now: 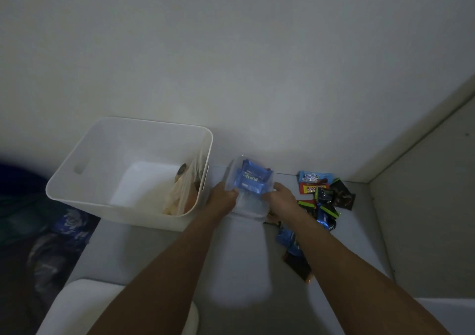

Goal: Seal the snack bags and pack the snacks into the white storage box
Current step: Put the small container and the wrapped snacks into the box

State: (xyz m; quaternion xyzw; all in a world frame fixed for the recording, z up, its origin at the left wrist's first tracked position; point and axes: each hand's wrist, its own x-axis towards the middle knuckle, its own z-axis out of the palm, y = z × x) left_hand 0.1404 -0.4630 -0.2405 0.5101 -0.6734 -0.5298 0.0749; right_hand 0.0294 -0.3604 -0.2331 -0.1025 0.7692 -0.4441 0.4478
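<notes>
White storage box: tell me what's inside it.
The white storage box holds one clear bag of snacks leaning against its right wall; the floor is otherwise bare. The bag's contents are blurred.

The white storage box looks like smooth, matt plastic. Just right of it, a clear bag is glossy film holding shiny blue wrappers. Beyond, loose snack packets gleam like foil.

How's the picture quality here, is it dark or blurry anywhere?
Head view: dim overall, with a brighter patch on the wall behind the clear bag; soft blur on both hands, left hand and right hand; the left edge falls into near-black; wide-angle lens bends the white box and the wall lines.
</notes>
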